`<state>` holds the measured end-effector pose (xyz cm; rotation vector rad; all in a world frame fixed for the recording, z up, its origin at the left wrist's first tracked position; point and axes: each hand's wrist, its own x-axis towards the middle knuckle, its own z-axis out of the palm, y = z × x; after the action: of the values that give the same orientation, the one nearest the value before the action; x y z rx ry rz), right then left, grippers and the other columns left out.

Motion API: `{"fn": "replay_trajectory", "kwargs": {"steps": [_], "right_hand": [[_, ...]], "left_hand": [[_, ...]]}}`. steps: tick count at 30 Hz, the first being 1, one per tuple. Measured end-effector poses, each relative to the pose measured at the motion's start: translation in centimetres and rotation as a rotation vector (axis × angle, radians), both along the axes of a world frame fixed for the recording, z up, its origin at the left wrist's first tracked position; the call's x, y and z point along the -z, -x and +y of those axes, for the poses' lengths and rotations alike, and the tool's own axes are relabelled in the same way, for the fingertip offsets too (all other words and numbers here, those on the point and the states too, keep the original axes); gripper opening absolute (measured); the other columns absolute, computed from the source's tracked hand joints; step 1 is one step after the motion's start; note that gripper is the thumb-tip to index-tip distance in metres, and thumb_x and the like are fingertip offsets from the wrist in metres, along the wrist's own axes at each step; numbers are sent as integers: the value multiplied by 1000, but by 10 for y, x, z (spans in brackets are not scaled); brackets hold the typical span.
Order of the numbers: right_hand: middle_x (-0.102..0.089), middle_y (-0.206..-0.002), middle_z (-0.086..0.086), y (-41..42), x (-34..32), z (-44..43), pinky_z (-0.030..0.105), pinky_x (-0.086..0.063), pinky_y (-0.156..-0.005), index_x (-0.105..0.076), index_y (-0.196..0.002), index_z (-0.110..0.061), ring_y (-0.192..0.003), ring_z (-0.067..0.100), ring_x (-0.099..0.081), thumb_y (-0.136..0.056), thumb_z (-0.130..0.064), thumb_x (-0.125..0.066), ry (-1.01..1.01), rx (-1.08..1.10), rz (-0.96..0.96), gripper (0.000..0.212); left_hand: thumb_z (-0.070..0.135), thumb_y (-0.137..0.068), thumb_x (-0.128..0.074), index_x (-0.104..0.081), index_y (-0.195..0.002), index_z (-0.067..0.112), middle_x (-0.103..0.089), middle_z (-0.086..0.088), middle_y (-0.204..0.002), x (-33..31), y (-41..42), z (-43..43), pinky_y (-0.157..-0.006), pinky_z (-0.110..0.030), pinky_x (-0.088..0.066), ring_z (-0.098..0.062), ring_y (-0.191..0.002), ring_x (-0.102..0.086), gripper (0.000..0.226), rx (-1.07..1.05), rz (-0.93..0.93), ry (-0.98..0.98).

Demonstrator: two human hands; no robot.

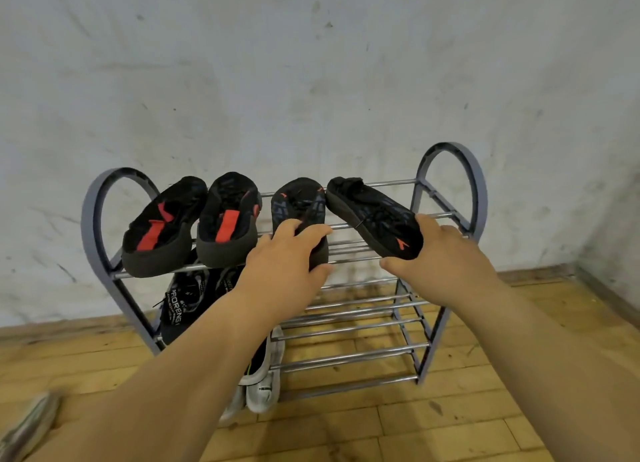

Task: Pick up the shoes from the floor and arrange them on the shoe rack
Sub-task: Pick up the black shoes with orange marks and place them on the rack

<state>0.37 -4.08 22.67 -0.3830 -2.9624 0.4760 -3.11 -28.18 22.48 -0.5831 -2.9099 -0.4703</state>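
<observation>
1. The left hand (pixel 287 250) is clamped on the heel of a black shoe (pixel 299 207); the toe points toward the wall (pixel 311 63), so the shoe lies across the top bars of the shoe rack (pixel 446 198).
2. The right hand (pixel 440 254) is clamped on the heel of a second black shoe (pixel 370 216), tilted on those bars; judged mid-placement beside its mate.
3. Two red-marked shoes (pixel 194 222) rest on the top tier at the left; darker shoes (pixel 183 302) sit lower.
</observation>
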Motion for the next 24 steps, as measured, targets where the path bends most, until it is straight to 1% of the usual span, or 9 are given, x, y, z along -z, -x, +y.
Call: {"fn": "replay_trajectory", "kwargs": {"steps": [3,7,10,13,15,18,20,22,24], "right_hand": [[-54,-130,9,-3,2,-2,46,-53,-96,-32,-148,-33,-115,35,-57,-76,-81,-57,37,5,29,90],[-59,-132,3,-12,3,-1,49,-54,-96,-31,-148,-39,-114,34,-59,-70,-85,-56,182,24,110,94],[-55,-146,-1,-24,-4,3,50,-49,-104,-26,-155,-37,-125,34,-56,-72,-80,-65,229,38,200,101],[-56,-146,-8,-43,-20,7,46,-51,-104,-29,-155,-38,-127,26,-57,-71,-70,-77,279,-59,312,102],[-57,-142,-15,-57,-32,8,44,-54,-102,-31,-153,-43,-125,19,-59,-68,-64,-83,289,-178,349,102],[-50,-139,-30,-75,-48,5,43,-54,-101,-30,-152,-49,-126,11,-53,-62,-62,-88,215,-366,351,108],[-41,-132,-43,-90,-57,0,29,-50,-100,-29,-152,-51,-124,0,-46,-62,-55,-92,163,-482,333,110],[-35,-131,-49,-102,-62,-6,18,-42,-96,-27,-151,-55,-126,-7,-38,-63,-52,-92,114,-564,314,110],[-33,-131,-50,-108,-64,-11,18,-40,-95,-23,-148,-63,-127,-8,-36,-63,-53,-92,101,-604,291,110]], "left_hand": [[54,-95,-61,-26,-155,47,-19,-7,-166,-2,-6,-2,-116,-55,-37,-41,-145,-31,69,0,10,-29],[58,-93,-63,-13,-160,44,-6,-9,-170,-5,-20,-4,-123,-53,-23,-32,-155,-9,84,16,44,-53],[61,-91,-64,-9,-161,43,-4,-9,-171,-14,-33,-9,-125,-52,-18,-29,-157,-5,91,18,111,-61],[63,-87,-67,-9,-162,43,-3,-8,-171,-30,-50,-18,-126,-50,-13,-26,-157,-2,97,45,210,-64],[65,-83,-69,-11,-162,42,-5,-9,-170,-39,-62,-23,-126,-53,-12,-29,-156,-4,100,69,285,-52],[73,-75,-68,-16,-162,40,-12,-13,-169,-50,-77,-30,-125,-63,-10,-38,-156,-8,107,85,419,17],[78,-71,-65,-19,-162,39,-18,-15,-168,-58,-86,-34,-123,-67,-8,-42,-156,-11,109,79,513,114],[84,-69,-61,-24,-161,38,-32,-13,-163,-64,-91,-41,-121,-69,-13,-41,-153,-22,109,97,551,211],[89,-68,-51,-23,-159,39,-53,-1,-144,-66,-93,-49,-116,-62,-29,-31,-137,-45,107,147,473,255]]}}
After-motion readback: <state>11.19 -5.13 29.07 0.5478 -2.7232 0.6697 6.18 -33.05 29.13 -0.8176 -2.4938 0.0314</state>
